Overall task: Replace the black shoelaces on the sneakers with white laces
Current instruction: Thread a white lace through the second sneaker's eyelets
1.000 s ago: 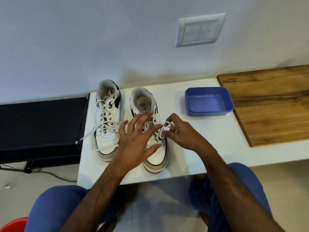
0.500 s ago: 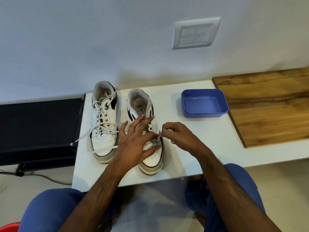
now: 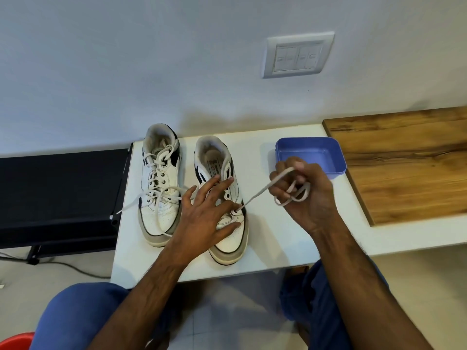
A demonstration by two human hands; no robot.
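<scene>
Two white sneakers with black trim stand side by side on a white table (image 3: 273, 243), toes toward me. The left sneaker (image 3: 160, 183) is laced with a white lace, its ends hanging loose. My left hand (image 3: 202, 213) rests with straight, spread fingers on top of the right sneaker (image 3: 230, 238). My right hand (image 3: 305, 195) grips a white lace (image 3: 255, 195), bunched in loops in its fingers. The lace runs taut from a low eyelet on that sneaker's right side up to the hand. No black lace shows.
A blue plastic tray (image 3: 340, 160) sits just behind my right hand. A wooden board (image 3: 409, 160) covers the table's right part. A black shelf (image 3: 60, 193) stands left of the table. A wall switch plate (image 3: 298, 55) is above.
My right hand has pulled away from the right sneaker, up and to the right, drawing the white lace out through the eyelet. My left hand stayed on the shoe.
</scene>
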